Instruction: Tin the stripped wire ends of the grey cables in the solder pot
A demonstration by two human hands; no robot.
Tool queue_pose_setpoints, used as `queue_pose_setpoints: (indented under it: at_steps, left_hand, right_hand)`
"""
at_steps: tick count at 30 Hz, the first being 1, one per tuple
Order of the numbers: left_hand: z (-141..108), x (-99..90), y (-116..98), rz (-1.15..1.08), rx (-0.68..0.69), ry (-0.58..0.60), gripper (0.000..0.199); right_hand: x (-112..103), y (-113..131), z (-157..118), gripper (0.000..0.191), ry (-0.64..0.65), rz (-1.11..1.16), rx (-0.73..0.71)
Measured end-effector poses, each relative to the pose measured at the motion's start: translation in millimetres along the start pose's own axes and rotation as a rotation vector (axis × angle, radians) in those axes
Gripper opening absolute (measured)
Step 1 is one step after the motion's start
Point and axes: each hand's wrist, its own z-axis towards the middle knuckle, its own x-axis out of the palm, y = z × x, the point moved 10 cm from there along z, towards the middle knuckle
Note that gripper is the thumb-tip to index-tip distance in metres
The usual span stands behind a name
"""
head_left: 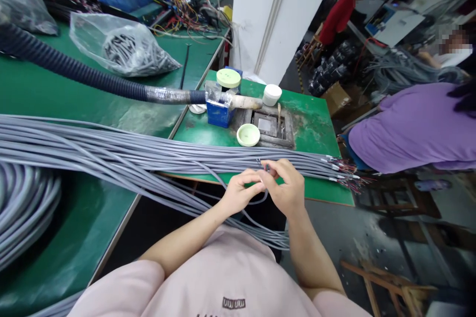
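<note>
My left hand [243,190] and my right hand [284,187] meet in front of me, their fingertips pinching the end of a thin grey cable [266,168]. Small dark wire tips stick out above my fingers, though the fingers hide most of that end. Just behind my hands, a long bundle of grey cables [111,151] lies across the green workbench [308,124]. Its far ends [344,171] fan out at the right into white sleeves and thin coloured wires. A few loose strands hang off the bench edge below my hands.
A coil of grey cable [26,208] lies at the left. Beyond the bundle stand a metal pot [266,124], a blue box [217,111], pale jars and a black corrugated hose [74,67]. A person in a purple shirt [412,129] leans close at the right.
</note>
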Motion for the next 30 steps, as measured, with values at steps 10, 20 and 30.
queue_pose_setpoints:
  at_steps: [10,20,30]
  left_hand:
    - [-3,3.2,3,0.017,-0.079,0.017,0.015]
    - [-10,0.3,33,-0.210,-0.315,-0.016,0.027]
    - [-13,1.7,31,-0.244,-0.332,-0.041,0.027]
  right_hand:
    - [-1,-36,5,0.021,-0.163,0.244,0.261]
    - [-17,-39,8,0.012,-0.019,0.179,0.244]
    - [14,-4,-7,0.018,-0.021,-0.063,0.060]
